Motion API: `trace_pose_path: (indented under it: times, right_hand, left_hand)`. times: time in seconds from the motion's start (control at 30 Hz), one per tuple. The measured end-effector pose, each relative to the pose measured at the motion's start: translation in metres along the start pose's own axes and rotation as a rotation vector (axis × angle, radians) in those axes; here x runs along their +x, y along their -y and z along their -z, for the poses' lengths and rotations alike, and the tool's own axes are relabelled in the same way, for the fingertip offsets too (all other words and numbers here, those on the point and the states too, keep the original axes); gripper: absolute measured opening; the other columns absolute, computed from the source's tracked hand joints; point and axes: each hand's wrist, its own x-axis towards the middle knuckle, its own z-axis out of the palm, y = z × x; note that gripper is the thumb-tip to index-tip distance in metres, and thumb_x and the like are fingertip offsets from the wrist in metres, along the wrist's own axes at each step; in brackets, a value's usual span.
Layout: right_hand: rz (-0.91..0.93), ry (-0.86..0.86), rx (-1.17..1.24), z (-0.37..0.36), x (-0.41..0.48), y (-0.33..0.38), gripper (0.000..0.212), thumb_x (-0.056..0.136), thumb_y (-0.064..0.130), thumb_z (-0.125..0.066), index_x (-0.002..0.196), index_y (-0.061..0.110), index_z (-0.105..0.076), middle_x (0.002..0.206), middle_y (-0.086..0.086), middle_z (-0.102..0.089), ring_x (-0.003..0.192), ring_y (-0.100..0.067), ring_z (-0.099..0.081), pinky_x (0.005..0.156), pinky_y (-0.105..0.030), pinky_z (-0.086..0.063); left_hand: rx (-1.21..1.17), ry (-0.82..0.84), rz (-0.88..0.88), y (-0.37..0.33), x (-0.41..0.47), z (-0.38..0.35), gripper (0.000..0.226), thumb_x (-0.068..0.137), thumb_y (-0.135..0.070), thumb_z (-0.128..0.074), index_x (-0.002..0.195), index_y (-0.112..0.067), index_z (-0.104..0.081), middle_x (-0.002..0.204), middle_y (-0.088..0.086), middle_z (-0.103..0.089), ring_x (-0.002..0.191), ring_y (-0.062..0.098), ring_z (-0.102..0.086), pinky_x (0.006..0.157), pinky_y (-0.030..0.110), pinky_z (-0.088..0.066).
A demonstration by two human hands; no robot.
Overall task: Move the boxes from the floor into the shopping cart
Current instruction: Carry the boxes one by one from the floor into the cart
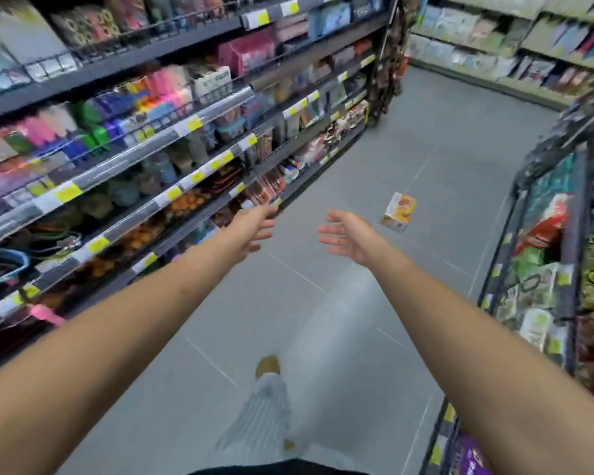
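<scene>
Box [398, 212] stood upright on grey floor [426, 159] mid-aisle, long axis vertical, printed face toward camera, slightly tilted in frame. Stocked shelves [172, 138] lined left, rack [542, 234] right; bare floor between box and person. Box yellow-orange-white, print blurred. Left hand [251, 228] and right hand [348, 236] stretched forward, apart, fingers spread, gripping nothing, short of box.

A box [398, 212] lies on the floor [374, 289] between shelves [172, 138], ahead.
</scene>
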Motion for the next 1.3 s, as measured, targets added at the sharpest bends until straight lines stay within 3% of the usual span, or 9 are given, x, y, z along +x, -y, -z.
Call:
trace_pose_path:
  times: [0.17,0.3,0.47,0.57,0.7,0.8,1.0,1.17,1.3]
  right_hand:
    - [-0.02,-0.134,0.046,0.082,0.053,0.026,0.014,0.098,0.029,-0.051,0.087,0.02,-0.053,0.085,-0.001,-0.064,0.074,-0.016,-0.063,0.066,-0.029,-0.047]
    - [-0.022,-0.254,0.054,0.155,0.112,0.061,0.011,0.094,0.027,-0.054,0.094,0.017,-0.058,0.09,-0.003,-0.065,0.073,-0.016,-0.065,0.065,-0.028,-0.048]
    - [-0.06,-0.37,0.049,0.232,0.181,0.109,0.025,0.092,0.028,-0.057,0.111,0.012,-0.063,0.087,-0.003,-0.068,0.066,-0.014,-0.063,0.058,-0.025,-0.046]
    - [-0.081,-0.41,0.104,0.272,0.221,0.137,0.012,0.095,0.026,-0.054,0.092,0.016,-0.059,0.086,-0.004,-0.065,0.067,-0.015,-0.059,0.059,-0.026,-0.043]
    - [-0.084,-0.432,0.152,0.313,0.263,0.158,0.013,0.095,0.026,-0.055,0.085,0.019,-0.058,0.08,-0.003,-0.065,0.067,-0.015,-0.058,0.059,-0.025,-0.04]
    - [-0.108,-0.452,0.17,0.35,0.303,0.172,0.012,0.096,0.025,-0.054,0.086,0.019,-0.056,0.08,-0.002,-0.064,0.067,-0.014,-0.061,0.06,-0.025,-0.042]
    - [-0.137,-0.445,0.205,0.444,0.401,0.197,0.012,0.095,0.027,-0.054,0.087,0.021,-0.059,0.085,-0.002,-0.067,0.072,-0.016,-0.064,0.063,-0.027,-0.046]
    - [-0.221,-0.418,0.214,0.53,0.48,0.221,0.012,0.095,0.028,-0.054,0.087,0.02,-0.06,0.086,-0.003,-0.067,0.076,-0.018,-0.063,0.066,-0.028,-0.047]
    - [-0.273,-0.44,0.221,0.588,0.542,0.234,0.011,0.095,0.027,-0.054,0.091,0.018,-0.058,0.086,-0.003,-0.068,0.074,-0.017,-0.064,0.067,-0.028,-0.047]
  left_hand:
    - [0.042,0.159,-0.009,-0.05,0.07,-0.093,0.04,0.094,-0.038,-0.048,0.129,-0.018,-0.051,0.13,0.001,-0.057,0.106,0.018,-0.057,0.093,0.034,-0.036]
    - [0.09,0.291,-0.019,-0.101,0.143,-0.167,0.041,0.096,-0.036,-0.047,0.132,-0.018,-0.049,0.135,0.003,-0.055,0.104,0.016,-0.054,0.093,0.033,-0.035]
    - [0.194,0.412,-0.021,-0.171,0.228,-0.247,0.042,0.095,-0.039,-0.048,0.131,-0.018,-0.05,0.136,-0.001,-0.054,0.121,0.017,-0.054,0.096,0.033,-0.035]
    - [0.235,0.46,-0.034,-0.213,0.274,-0.293,0.041,0.095,-0.037,-0.049,0.131,-0.016,-0.051,0.135,0.0,-0.056,0.122,0.017,-0.054,0.093,0.033,-0.034]
    - [0.304,0.51,-0.022,-0.248,0.32,-0.345,0.039,0.094,-0.036,-0.05,0.129,-0.017,-0.052,0.131,-0.001,-0.057,0.116,0.017,-0.055,0.098,0.035,-0.036]
    - [0.331,0.527,0.007,-0.266,0.363,-0.386,0.028,0.093,-0.037,-0.052,0.117,-0.022,-0.054,0.119,-0.004,-0.058,0.103,0.013,-0.054,0.087,0.03,-0.035]
    - [0.343,0.524,0.088,-0.303,0.458,-0.476,0.022,0.092,-0.036,-0.053,0.109,-0.021,-0.054,0.113,-0.002,-0.058,0.1,0.016,-0.055,0.067,0.027,-0.039]
    - [0.351,0.457,0.167,-0.341,0.534,-0.551,0.012,0.092,-0.035,-0.053,0.096,-0.024,-0.057,0.1,-0.007,-0.061,0.099,0.016,-0.055,0.079,0.029,-0.037]
    - [0.326,0.415,0.194,-0.356,0.59,-0.593,0.032,0.093,-0.034,-0.053,0.12,-0.017,-0.055,0.117,-0.002,-0.057,0.105,0.017,-0.055,0.087,0.031,-0.037]
